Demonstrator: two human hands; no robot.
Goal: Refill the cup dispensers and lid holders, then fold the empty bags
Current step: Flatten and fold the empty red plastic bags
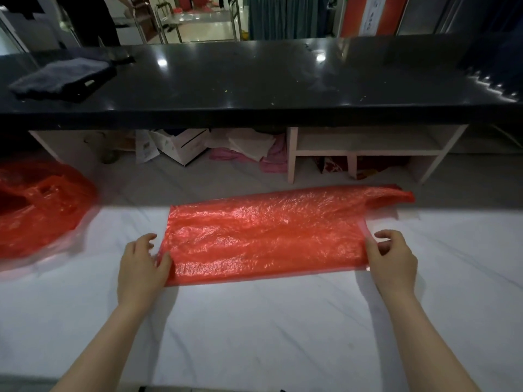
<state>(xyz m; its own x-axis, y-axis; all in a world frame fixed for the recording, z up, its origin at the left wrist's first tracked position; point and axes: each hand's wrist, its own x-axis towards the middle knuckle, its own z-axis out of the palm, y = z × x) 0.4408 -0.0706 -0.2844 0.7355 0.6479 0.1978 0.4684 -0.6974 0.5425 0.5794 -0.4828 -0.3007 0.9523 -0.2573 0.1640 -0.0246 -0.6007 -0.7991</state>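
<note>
Red bag (268, 236) flat on white table (254, 321); left hand (141, 261) & right hand (392, 258) pinch its near corners w/ thumb + fingers.

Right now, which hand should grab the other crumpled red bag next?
Probably the left hand. The crumpled bag lies at the left end of the white table; the right hand holds the flat bag on the far side.

**No readable text in view**

Scanning for lettering and nothing comes through. The white paper bag (145, 147) under the black counter (254, 80) carries a small printed patch, too blurred to make out. The white boxes (184, 145) beside it show only faint marks. The red panel (373, 15) in the background bears illegible symbols.
</note>
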